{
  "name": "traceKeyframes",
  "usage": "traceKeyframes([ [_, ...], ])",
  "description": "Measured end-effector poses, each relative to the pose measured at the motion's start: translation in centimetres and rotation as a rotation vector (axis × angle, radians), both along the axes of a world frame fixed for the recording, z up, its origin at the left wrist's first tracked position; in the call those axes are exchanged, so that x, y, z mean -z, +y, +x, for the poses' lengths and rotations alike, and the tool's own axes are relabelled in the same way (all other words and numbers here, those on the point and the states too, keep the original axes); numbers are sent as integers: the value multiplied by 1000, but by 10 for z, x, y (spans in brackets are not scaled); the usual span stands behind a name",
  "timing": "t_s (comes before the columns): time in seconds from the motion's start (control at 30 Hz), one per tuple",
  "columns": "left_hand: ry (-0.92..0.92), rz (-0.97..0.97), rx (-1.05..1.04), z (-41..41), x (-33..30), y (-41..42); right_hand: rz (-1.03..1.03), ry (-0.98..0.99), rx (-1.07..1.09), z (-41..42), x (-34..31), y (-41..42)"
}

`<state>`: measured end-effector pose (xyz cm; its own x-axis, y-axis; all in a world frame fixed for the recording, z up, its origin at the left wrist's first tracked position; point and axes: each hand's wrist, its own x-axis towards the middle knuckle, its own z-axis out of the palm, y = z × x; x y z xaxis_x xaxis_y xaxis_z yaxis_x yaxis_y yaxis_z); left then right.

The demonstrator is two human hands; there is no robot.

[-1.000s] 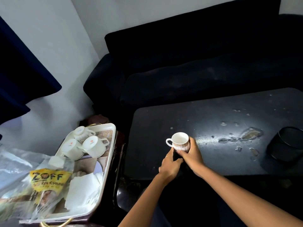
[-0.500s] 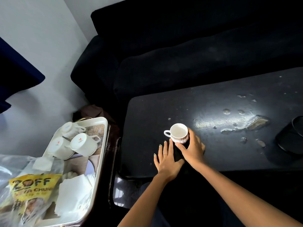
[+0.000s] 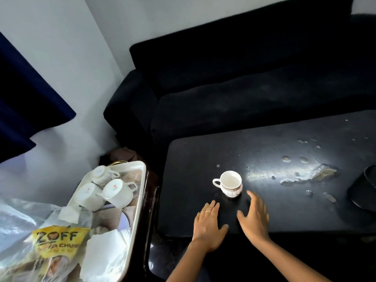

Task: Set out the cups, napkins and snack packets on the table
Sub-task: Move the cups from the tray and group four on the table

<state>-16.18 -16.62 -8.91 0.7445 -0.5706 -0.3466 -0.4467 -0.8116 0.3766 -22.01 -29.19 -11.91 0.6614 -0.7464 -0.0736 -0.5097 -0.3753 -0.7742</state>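
A black sofa [image 3: 244,84] fills the far side of the room, its back against a pale wall [image 3: 71,47] and its seat cushion running along the far edge of the dark desk [image 3: 284,200]. A dark blue curtain [image 3: 26,102] hangs at the left, ending above the floor. The desk's top is worn: chipped, peeling patches [image 3: 323,174] and small pits catch the light right of centre. At the right edge of the desk lies a round black object [image 3: 364,190], partly cut off by the frame. A brown bundle [image 3: 124,154] sits in the corner between sofa and wall.
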Motion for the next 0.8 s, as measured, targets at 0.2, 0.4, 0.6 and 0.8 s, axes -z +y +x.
traceKeyframes([
  [0.2,-40,-71,-103,1,-35,48,-38,23,21,-14,-11,23],
  [0.4,-178,-142,-308,14,-67,100,-6,-34,-102,4,-41,58],
  [0.6,-358,-303,-622,15,-80,132,-65,-107,-445,40,-88,100],
  [0.8,-443,-214,-657,18,-72,153,-96,-163,-669,86,-129,138],
])
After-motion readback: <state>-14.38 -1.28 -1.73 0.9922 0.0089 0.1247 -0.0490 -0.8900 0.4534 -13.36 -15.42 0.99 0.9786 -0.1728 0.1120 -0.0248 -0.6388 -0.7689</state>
